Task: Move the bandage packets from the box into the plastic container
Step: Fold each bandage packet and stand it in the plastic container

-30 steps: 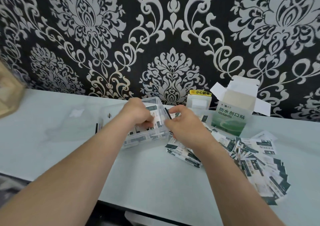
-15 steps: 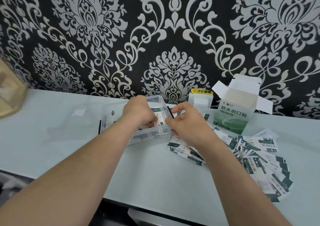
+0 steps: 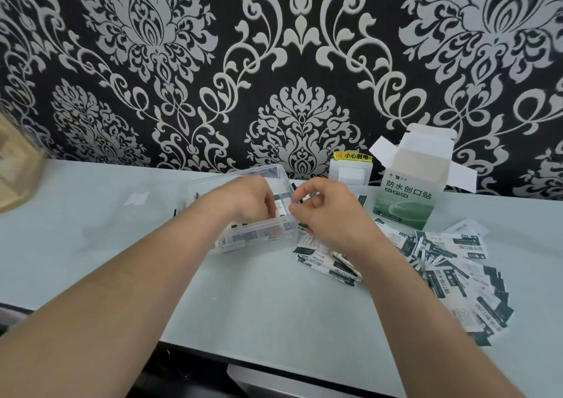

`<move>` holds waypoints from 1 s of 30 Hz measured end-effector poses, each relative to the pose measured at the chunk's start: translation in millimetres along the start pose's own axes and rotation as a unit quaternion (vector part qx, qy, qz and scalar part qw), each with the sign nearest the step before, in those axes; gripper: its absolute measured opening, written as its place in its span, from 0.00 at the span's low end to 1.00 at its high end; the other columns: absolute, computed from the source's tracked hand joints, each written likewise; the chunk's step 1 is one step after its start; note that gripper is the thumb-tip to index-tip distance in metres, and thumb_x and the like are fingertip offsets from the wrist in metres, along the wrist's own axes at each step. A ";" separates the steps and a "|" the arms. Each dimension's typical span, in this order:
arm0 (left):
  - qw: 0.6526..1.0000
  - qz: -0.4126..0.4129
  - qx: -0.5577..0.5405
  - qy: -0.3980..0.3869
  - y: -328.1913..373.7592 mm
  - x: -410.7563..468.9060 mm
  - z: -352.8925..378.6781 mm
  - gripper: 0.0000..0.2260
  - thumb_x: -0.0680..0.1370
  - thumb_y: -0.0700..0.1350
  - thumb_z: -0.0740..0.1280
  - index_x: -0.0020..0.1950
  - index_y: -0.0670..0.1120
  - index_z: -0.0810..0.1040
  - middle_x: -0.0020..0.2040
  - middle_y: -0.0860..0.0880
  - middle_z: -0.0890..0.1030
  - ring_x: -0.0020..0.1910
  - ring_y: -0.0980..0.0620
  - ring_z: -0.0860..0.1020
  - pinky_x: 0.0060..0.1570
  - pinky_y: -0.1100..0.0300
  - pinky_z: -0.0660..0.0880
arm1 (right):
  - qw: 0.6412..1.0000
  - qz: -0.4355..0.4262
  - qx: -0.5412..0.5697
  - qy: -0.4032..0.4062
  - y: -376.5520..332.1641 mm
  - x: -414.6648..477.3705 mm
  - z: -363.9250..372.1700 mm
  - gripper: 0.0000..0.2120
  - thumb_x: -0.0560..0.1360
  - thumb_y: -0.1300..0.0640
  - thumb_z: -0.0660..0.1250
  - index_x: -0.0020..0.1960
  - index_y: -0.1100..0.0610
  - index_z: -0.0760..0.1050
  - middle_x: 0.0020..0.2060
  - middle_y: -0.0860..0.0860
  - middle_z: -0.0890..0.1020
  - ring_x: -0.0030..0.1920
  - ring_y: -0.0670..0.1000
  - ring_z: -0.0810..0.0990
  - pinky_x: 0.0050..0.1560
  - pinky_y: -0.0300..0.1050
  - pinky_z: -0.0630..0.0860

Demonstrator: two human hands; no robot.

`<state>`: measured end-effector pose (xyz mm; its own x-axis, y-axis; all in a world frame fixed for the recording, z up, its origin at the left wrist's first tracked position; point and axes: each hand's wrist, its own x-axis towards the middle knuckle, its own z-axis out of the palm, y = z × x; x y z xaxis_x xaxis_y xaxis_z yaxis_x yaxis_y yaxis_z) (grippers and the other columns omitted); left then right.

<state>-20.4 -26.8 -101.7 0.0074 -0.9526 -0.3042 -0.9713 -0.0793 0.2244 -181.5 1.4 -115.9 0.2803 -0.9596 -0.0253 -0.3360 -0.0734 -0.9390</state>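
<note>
Clearly the job is partway through. The clear plastic container (image 3: 259, 240) sits on the desk (image 3: 259, 306) at centre, and some bandage packets (image 3: 234, 240) already lie in it, showing through its near wall. The left hand (image 3: 246, 199) reaches down into the container with its fingers curled over those packets; I cannot tell whether it grips any or only presses them flat, because the fingertips are hidden. The right hand (image 3: 329, 211) is just beside the container's right wall, its fingers curled and gathered toward the rim close to the left hand. A dark packet edge shows between the two hands, but whether the right hand pinches it cannot be made out. The bandage box (image 3: 405, 196) stands upright at the far right with its flaps open. What it holds cannot be seen from this angle, though it looks emptied, since many loose packets (image 3: 457, 263) are spread on the desk to the right of the hands. A smaller heap (image 3: 326, 265) lies under the right wrist. By my judgement, more of the packets in view lie on the desk than in the container, so most of the moving is yet to be done. A small white box with a yellow label (image 3: 350, 169) stands against the wall, between the container and the bandage box.
</note>
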 end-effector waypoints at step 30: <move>0.963 0.258 0.023 0.079 92.1 -60.5 86.1 0.21 0.72 0.55 0.70 0.64 0.57 0.71 0.63 0.57 0.71 0.62 0.50 0.70 0.57 0.52 0.73 | 0.898 0.074 -0.406 -0.153 35.2 -32.6 -85.6 0.39 0.63 0.49 0.78 0.70 0.45 0.63 0.64 0.48 0.73 0.64 0.55 0.71 0.61 0.53 0.73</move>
<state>-130.8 48.9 -142.3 -0.4459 -0.8949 -0.0187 -0.8650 0.4254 0.2660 -279.5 6.9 -118.7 0.3714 -0.8646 -0.3384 -0.8999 -0.2454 -0.3606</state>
